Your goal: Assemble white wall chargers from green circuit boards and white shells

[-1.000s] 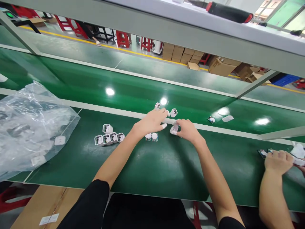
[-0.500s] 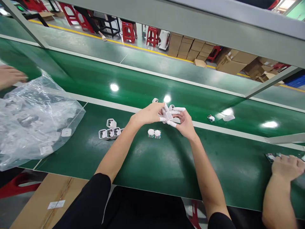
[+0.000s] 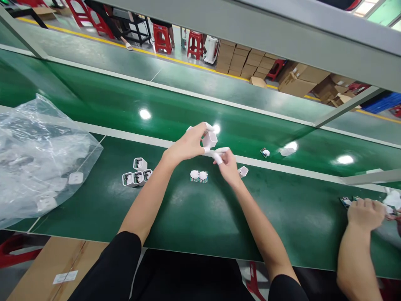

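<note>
My left hand (image 3: 189, 144), with white covers on its fingertips, grips a white square housing (image 3: 210, 139) between thumb and fingers. Just below and to the right is my right hand (image 3: 228, 164), its covered thumb and index finger drawn together; whatever is between them is too small to tell. Beside my right wrist lies another white housing (image 3: 243, 171), its open end showing. Two small circuit boards with round white tops (image 3: 199, 175) rest side by side in front of me. Left of my forearm stand several white housings (image 3: 138, 177) with boards inside. Behind my left hand, one more housing (image 3: 189, 128) is partly hidden.
A clear plastic bag of white parts (image 3: 46, 167) covers the left of the green table (image 3: 194, 221). Farther right lie a single board (image 3: 265, 152) and a pale flat piece (image 3: 287, 151). A co-worker's hand (image 3: 366, 214) works over boards at the right edge. A metal beam crosses above.
My hands have drawn apart, the left lifting the housing while the right lowers. A housing now shows beside my right wrist. The co-worker's hand at the left has left view, and the view has shifted slightly.
</note>
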`<state>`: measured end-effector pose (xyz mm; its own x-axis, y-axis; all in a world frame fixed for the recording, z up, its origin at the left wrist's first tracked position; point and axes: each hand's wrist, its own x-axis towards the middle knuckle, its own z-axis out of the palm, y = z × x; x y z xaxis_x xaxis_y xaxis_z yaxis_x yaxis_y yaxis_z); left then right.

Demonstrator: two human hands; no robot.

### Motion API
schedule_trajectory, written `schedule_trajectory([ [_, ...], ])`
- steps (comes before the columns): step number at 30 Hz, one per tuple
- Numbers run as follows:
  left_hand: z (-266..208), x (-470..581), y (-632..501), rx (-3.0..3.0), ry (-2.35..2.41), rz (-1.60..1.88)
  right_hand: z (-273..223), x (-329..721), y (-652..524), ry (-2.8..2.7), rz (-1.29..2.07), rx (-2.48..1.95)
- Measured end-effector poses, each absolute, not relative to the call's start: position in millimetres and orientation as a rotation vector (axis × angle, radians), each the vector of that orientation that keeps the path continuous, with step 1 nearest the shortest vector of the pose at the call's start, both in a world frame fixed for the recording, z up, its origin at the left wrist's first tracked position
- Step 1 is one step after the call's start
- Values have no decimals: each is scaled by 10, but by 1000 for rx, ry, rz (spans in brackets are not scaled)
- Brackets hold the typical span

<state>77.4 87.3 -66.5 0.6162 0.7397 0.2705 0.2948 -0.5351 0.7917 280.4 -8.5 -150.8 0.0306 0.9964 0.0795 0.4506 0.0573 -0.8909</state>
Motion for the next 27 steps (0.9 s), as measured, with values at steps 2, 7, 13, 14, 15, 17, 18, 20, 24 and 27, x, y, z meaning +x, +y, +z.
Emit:
schedule_trajectory([
  [2, -600, 717, 881, 2064, 847, 928, -1493, 2753, -169, -1679, 935, -1511],
  [7, -493, 653, 846, 2047, 895, 1081, -1398, 2677, -285, -2284, 878, -1679],
  [13, -499, 697, 826, 2120, 874, 1077, -1292, 2863, -239, -2401, 806, -1735],
  [14, -502, 706, 827, 2127, 871, 1074, -1290, 2891, -233, -2400, 777, -1750],
  [15, -507, 715, 828, 2131, 869, 1071, -1295, 2907, -228, -2401, 750, -1761],
  [17, -518, 732, 827, 2137, 868, 1067, -1324, 2909, -219, -2420, 724, -1750],
  [18, -525, 740, 825, 2140, 867, 1062, -1346, 2898, -214, -2432, 728, -1729],
  [20, -537, 754, 821, 2146, 858, 1051, -1393, 2870, -203, -2436, 739, -1689],
  [24, -551, 764, 810, 2159, 843, 1036, -1462, 2866, -175, -2336, 706, -1716],
  [27, -555, 763, 813, 2165, 844, 1029, -1441, 2936, -142, -2225, 685, -1754],
])
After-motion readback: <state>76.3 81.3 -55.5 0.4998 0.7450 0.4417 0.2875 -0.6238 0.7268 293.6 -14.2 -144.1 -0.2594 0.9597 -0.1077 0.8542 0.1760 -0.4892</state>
